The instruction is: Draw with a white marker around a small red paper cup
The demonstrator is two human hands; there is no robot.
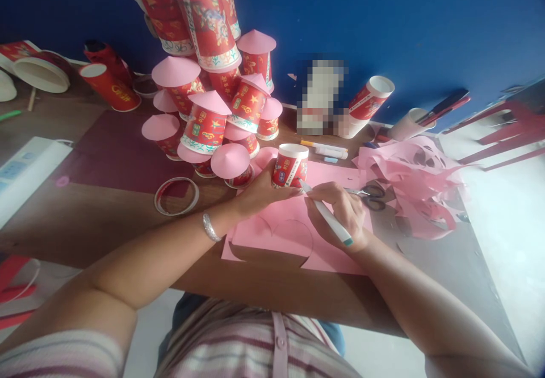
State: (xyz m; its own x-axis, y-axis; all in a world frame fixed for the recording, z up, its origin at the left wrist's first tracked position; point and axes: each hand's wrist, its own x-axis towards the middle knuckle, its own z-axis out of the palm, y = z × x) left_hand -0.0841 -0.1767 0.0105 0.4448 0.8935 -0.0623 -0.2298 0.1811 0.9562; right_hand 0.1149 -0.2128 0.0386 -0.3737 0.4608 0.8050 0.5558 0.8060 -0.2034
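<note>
My left hand (259, 190) grips a red patterned paper cup (290, 165) standing mouth-up on a pink paper sheet (293, 236). My right hand (340, 210) pinches a white pen (326, 214) with a teal end, its tip touching the foot of the cup. The sheet has round cut-outs near its front edge. A silver bracelet (210, 226) sits on my left wrist.
A tall stack of red cups with pink cone lids (213, 94) rises behind the sheet. Scissors (370, 193), markers (326, 150) and pink paper scraps (417, 179) lie to the right. A tape ring (176, 196), more cups (108, 85) and a white device (25, 171) are left.
</note>
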